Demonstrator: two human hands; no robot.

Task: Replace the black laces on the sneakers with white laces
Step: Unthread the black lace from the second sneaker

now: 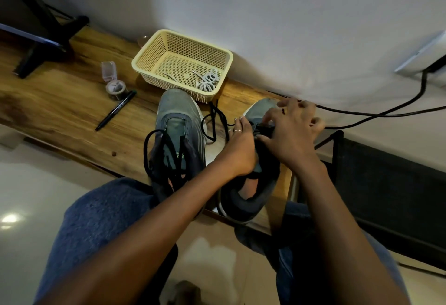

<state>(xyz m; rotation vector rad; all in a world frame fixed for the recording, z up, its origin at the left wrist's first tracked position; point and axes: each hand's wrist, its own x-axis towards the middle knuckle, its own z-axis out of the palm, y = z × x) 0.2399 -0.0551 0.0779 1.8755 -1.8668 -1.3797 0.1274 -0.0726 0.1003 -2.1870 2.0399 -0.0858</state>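
Two grey sneakers stand on a wooden table. The left sneaker (177, 133) has its black lace (154, 150) pulled loose and lying over the tongue. My left hand (239, 150) grips the side of the right sneaker (251, 196) near its eyelets. My right hand (292, 133) pinches the black lace at the top of that shoe's tongue. More black lace (217, 121) trails on the table between the shoes. White laces (207, 80) lie bundled in a cream plastic basket (147, 58) behind the shoes.
A black marker (115, 110) and a small clear jar (115, 88) with its lid flipped up lie left of the basket. A monitor stand (43, 39) is at far left. Black cables (386, 111) run along the wall at right. My knees are below the table edge.
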